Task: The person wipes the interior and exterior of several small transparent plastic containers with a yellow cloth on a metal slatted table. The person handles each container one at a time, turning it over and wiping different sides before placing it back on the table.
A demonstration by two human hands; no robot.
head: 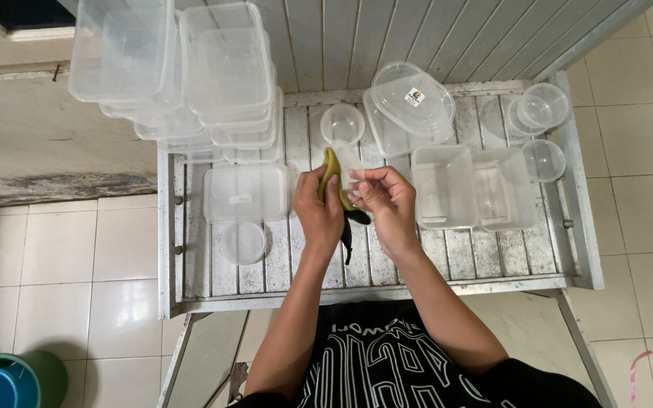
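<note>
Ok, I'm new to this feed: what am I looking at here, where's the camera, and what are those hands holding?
The one picture comes from a camera worn on a person's head, looking straight down. No machine: two bare hands. The left hand grips a banana, yellow-green with dark hanging peel. The right hand pinches at it and appears to touch a small clear cup. Below is a white slatted metal table holding stacked clear rectangular containers, a lidded container, two open tubs and small round cups.

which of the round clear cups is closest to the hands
The round clear cup just above the banana; the other round cups sit at the table's far right corner.
</note>
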